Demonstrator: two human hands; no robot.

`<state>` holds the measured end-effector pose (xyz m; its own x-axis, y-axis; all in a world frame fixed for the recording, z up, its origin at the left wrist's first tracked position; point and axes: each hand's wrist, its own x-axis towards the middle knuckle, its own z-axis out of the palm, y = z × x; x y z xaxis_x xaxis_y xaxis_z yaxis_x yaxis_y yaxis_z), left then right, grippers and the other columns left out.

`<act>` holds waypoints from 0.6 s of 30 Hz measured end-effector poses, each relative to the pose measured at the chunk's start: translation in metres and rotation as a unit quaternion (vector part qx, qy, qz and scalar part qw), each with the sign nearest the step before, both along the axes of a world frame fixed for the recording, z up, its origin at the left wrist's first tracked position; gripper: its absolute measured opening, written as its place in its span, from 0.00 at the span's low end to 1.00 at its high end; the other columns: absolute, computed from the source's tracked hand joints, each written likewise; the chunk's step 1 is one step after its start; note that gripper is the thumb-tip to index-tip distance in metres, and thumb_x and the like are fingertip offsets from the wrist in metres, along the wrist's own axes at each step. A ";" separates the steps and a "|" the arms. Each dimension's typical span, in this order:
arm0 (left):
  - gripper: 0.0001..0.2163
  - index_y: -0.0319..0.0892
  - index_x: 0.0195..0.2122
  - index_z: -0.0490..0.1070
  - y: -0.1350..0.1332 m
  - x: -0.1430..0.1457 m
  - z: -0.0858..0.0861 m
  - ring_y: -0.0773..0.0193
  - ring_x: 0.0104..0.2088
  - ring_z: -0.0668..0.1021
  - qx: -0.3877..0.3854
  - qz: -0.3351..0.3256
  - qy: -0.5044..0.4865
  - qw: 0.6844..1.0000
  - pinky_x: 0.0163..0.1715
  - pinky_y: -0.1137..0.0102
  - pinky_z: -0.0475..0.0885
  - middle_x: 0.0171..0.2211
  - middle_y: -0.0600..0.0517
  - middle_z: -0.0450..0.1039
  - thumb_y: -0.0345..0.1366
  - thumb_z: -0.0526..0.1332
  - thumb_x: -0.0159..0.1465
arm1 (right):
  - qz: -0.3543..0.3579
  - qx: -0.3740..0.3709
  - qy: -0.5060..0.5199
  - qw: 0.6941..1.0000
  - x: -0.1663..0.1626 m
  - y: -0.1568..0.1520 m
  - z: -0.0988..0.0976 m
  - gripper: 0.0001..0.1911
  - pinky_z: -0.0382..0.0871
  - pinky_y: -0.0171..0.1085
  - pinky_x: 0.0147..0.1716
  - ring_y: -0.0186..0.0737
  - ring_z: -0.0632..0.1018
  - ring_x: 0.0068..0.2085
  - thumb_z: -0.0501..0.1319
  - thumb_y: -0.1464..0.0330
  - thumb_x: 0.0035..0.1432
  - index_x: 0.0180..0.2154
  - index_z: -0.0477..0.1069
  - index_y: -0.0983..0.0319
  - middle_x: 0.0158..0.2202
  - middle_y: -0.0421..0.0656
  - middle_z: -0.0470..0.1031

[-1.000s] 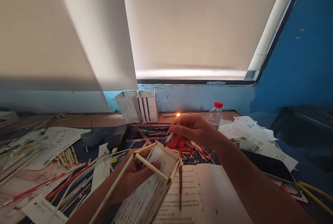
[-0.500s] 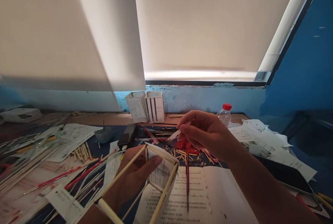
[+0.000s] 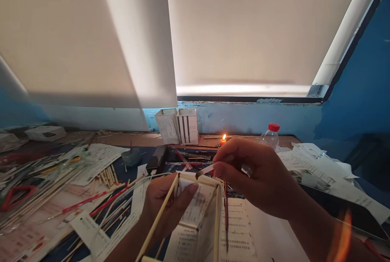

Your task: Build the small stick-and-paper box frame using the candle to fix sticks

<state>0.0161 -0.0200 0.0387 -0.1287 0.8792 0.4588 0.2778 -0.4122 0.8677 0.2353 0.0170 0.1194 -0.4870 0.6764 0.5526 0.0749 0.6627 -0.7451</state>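
Note:
My left hand is wrapped around one end of an open box frame of thin wooden sticks, with printed paper on its sides. The thumb lies inside the frame's top opening, on the white paper. Between the thumb and fingers of my right hand is a short whitish translucent stick, like hot-melt glue, with a darkened tip. That tip is at the frame's upper edge; whether it touches cannot be told. Behind my right hand burns a small candle. Under the frame lies an open printed book.
Two paper-covered boxes stand against the wall. A red-capped bottle and loose papers are on the right, near a dark phone. Wooden sticks, a pair of red-handled scissors and a small cup lie left.
My right hand has brought the whitish stick down and left to the frame's upper edge. The candle flame now shows behind the hand. The view has shifted slightly left.

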 end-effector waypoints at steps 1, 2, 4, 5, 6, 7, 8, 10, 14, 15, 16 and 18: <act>0.17 0.43 0.18 0.68 0.000 0.000 0.001 0.68 0.19 0.62 0.006 0.003 0.005 1.000 0.21 0.72 0.60 0.17 0.57 0.61 0.41 0.69 0.59 | -0.005 0.015 -0.007 1.000 0.000 0.000 0.000 0.05 0.66 0.34 0.23 0.34 0.72 0.27 0.68 0.63 0.66 0.38 0.78 0.58 0.29 0.40 0.76; 0.18 0.43 0.17 0.66 0.000 0.001 0.002 0.68 0.19 0.62 0.010 0.004 0.009 1.000 0.21 0.72 0.60 0.17 0.57 0.60 0.41 0.69 0.59 | -0.009 0.031 -0.012 0.999 0.001 0.000 0.000 0.05 0.65 0.34 0.22 0.33 0.71 0.26 0.68 0.64 0.66 0.38 0.78 0.57 0.29 0.39 0.76; 0.19 0.43 0.16 0.65 0.000 0.001 0.005 0.68 0.18 0.62 0.010 0.001 0.016 1.000 0.21 0.72 0.61 0.16 0.57 0.60 0.42 0.69 0.59 | -0.019 0.064 -0.022 0.998 0.002 0.000 0.001 0.04 0.64 0.34 0.22 0.32 0.69 0.25 0.68 0.65 0.65 0.37 0.77 0.57 0.28 0.38 0.75; 0.20 0.44 0.15 0.65 0.000 0.001 0.006 0.68 0.18 0.61 0.006 -0.001 0.018 1.000 0.21 0.72 0.62 0.16 0.58 0.60 0.42 0.68 0.60 | -0.025 0.079 -0.027 0.996 0.002 0.000 0.001 0.04 0.64 0.34 0.22 0.32 0.69 0.25 0.68 0.65 0.65 0.37 0.77 0.57 0.28 0.38 0.75; 0.20 0.44 0.15 0.65 0.000 0.001 0.007 0.68 0.18 0.61 0.002 -0.001 0.019 1.000 0.21 0.72 0.62 0.16 0.58 0.60 0.43 0.68 0.60 | -0.032 0.092 -0.031 0.995 0.003 0.000 0.002 0.04 0.64 0.34 0.23 0.32 0.68 0.25 0.68 0.66 0.65 0.36 0.77 0.57 0.27 0.38 0.74; 0.20 0.44 0.15 0.64 0.000 0.000 0.008 0.68 0.18 0.60 -0.003 -0.001 0.019 1.000 0.21 0.72 0.63 0.15 0.58 0.59 0.43 0.69 0.60 | -0.038 0.104 -0.036 0.993 0.003 0.000 0.002 0.04 0.64 0.34 0.23 0.32 0.68 0.25 0.68 0.66 0.65 0.36 0.77 0.57 0.27 0.38 0.74; 0.20 0.44 0.15 0.64 0.000 0.000 0.008 0.68 0.18 0.60 -0.007 0.001 0.018 1.000 0.20 0.72 0.63 0.15 0.58 0.59 0.43 0.69 0.59 | -0.043 0.115 -0.040 0.992 0.004 0.000 0.003 0.04 0.65 0.35 0.23 0.32 0.68 0.25 0.68 0.66 0.65 0.36 0.77 0.57 0.27 0.38 0.74; 0.20 0.45 0.15 0.64 0.001 0.000 0.008 0.68 0.18 0.60 -0.012 0.005 0.013 1.000 0.21 0.72 0.65 0.15 0.58 0.60 0.42 0.69 0.59 | -0.050 0.131 -0.048 0.989 0.004 0.000 0.003 0.04 0.65 0.35 0.23 0.32 0.68 0.24 0.68 0.66 0.65 0.36 0.77 0.57 0.27 0.38 0.75; 0.16 0.45 0.18 0.69 0.002 0.000 0.007 0.66 0.19 0.64 -0.018 0.004 0.009 1.000 0.23 0.72 0.67 0.17 0.58 0.66 0.42 0.69 0.59 | -0.051 0.137 -0.060 0.987 0.004 0.002 0.003 0.04 0.65 0.34 0.23 0.32 0.69 0.24 0.67 0.66 0.65 0.37 0.76 0.58 0.28 0.38 0.76; 0.14 0.46 0.19 0.71 0.002 0.000 0.006 0.66 0.20 0.65 -0.020 0.001 0.008 1.000 0.23 0.72 0.67 0.18 0.58 0.67 0.42 0.69 0.59 | -0.049 0.137 -0.061 0.987 0.005 0.003 0.002 0.03 0.64 0.33 0.23 0.32 0.69 0.25 0.67 0.66 0.65 0.37 0.76 0.58 0.28 0.38 0.76; 0.13 0.46 0.20 0.72 0.002 0.000 0.006 0.66 0.20 0.66 -0.023 -0.003 0.007 1.000 0.22 0.72 0.66 0.18 0.57 0.68 0.42 0.69 0.59 | -0.047 0.137 -0.063 0.987 0.005 0.003 0.002 0.03 0.64 0.33 0.23 0.32 0.69 0.25 0.67 0.66 0.65 0.37 0.76 0.57 0.28 0.38 0.76; 0.13 0.45 0.21 0.73 0.003 -0.002 0.005 0.66 0.20 0.67 -0.031 -0.014 0.006 0.999 0.21 0.73 0.65 0.18 0.57 0.69 0.43 0.69 0.60 | -0.043 0.138 -0.064 0.987 0.007 0.003 0.002 0.03 0.64 0.33 0.23 0.32 0.69 0.25 0.68 0.67 0.65 0.37 0.76 0.57 0.28 0.38 0.75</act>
<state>0.0145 -0.0171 0.0437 -0.0984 0.9094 0.4042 0.2776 -0.3650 0.8887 0.2421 0.0205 0.1214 -0.5129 0.5503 0.6589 0.2211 0.8263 -0.5180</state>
